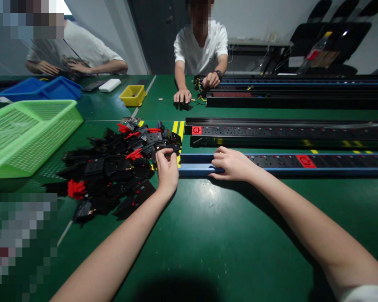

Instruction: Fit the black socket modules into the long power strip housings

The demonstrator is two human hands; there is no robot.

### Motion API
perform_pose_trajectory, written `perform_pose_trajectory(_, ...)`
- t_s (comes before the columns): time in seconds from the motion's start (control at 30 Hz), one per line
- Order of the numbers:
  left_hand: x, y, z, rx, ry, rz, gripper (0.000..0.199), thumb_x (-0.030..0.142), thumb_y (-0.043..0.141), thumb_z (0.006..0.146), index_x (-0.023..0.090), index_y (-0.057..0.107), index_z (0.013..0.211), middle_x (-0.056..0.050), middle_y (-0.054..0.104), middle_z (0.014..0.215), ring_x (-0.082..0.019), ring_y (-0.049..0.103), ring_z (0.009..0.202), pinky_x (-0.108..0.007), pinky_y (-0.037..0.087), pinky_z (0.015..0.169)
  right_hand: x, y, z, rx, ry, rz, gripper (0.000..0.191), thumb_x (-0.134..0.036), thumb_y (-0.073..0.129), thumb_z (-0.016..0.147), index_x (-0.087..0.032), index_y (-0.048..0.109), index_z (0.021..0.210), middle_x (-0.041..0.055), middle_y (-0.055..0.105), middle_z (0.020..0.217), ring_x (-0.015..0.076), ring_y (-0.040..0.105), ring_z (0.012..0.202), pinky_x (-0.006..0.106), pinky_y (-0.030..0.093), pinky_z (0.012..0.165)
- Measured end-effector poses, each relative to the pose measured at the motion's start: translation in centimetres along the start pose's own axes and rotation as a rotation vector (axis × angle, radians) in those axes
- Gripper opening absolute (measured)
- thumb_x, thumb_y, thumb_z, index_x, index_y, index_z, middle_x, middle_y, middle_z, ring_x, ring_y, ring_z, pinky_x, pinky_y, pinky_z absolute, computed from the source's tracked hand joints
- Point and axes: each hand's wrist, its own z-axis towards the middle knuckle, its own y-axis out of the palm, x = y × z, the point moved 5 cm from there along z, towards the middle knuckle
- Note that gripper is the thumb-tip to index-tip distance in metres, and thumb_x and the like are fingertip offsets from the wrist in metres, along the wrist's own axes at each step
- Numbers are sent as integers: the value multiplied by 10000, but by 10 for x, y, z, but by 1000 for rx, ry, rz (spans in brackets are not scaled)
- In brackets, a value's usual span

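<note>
A blue metal rail [195, 172] lies across the green table, with a row of black socket modules [271, 161] and one red socket [306, 161] set in it. Its left stretch is an open channel. My right hand [233, 165] is closed over the rail where the channel meets the modules, fingers curled across both edges. At the rail's left end my left hand [166, 172] pinches a black socket module between thumb and fingers, partly hidden by them. Beside it is a heap of loose black socket modules [96, 167] with some red ones [76, 188] among them.
Behind the blue rail lies a black rail [271, 141] with sockets. A green basket [28, 147], blue bins [40, 89] and a yellow bin [132, 95] stand left. Across the table, a co-worker [201, 50] handles wires by more rails [296, 100]; another person [82, 50] sits left.
</note>
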Motion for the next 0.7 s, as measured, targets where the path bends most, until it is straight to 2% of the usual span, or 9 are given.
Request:
perform_pose_trajectory(0.13,0,-3,1,25,12,-11,108,279,507,920,195,504,988,-44,549,1026,-162,566,978,-322,468,895,0,0,0,1,2,7,327,-477,562,910,-184,626,779,66,632,813,240,532,922,314,419,689)
perform_pose_trajectory(0.4,12,-7,2,62,43,-61,145,185,584,855,199,521,985,-26,583,1005,-125,579,860,-248,452,768,-1,0,0,-4,6,-1,337,-484,559,912,-182,635,784,73,636,815,241,525,919,323,419,716)
perform_pose_trajectory(0.5,10,-7,2,79,-4,-69,129,273,581,883,198,503,954,-10,561,945,-106,559,759,-241,443,711,-1,0,0,-4,7,0,334,-482,563,910,-182,642,785,77,639,815,242,522,921,321,412,699)
perform_pose_trajectory(0.6,3,-7,3,94,-61,-88,196,382,532,920,206,447,925,11,520,890,-90,541,656,-246,443,657,-1,0,0,-4,7,0,328,-476,568,908,-181,647,788,78,641,818,240,519,915,323,410,701)
perform_pose_trajectory(0.7,-3,-7,4,104,-56,-116,244,385,586,890,212,414,895,19,490,887,-89,545,687,-248,458,684,-1,-1,0,-7,5,1,333,-477,561,912,-180,646,787,78,641,816,239,520,911,325,411,706)
